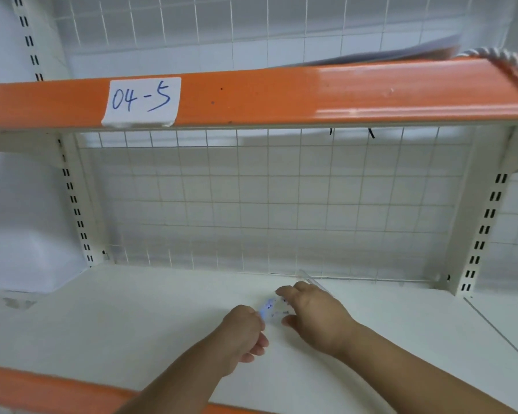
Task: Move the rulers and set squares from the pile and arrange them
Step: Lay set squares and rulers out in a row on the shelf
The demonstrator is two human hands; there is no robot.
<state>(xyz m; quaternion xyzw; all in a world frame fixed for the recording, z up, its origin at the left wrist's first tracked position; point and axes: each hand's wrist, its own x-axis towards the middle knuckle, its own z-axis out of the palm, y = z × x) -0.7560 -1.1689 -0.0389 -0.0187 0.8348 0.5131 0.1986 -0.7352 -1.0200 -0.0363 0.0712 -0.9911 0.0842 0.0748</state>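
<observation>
A clear plastic piece [270, 308] with blue markings, ruler or set square I could not tell, was held just above the middle of the shelf board [132, 309], towards its rear. The left hand [242, 334] pinched its near-left end with curled fingers. The right hand [316, 316] curved finger and thumb round its other end, probably to steady it flat for laying down. Its visible part ran from near-left to far-right across the board; the full long axis was hidden. A clear strip [313, 281] showed beyond the right hand at the board's back edge, perhaps part of the same piece. Wire mesh [251, 204] rose behind the board.
</observation>
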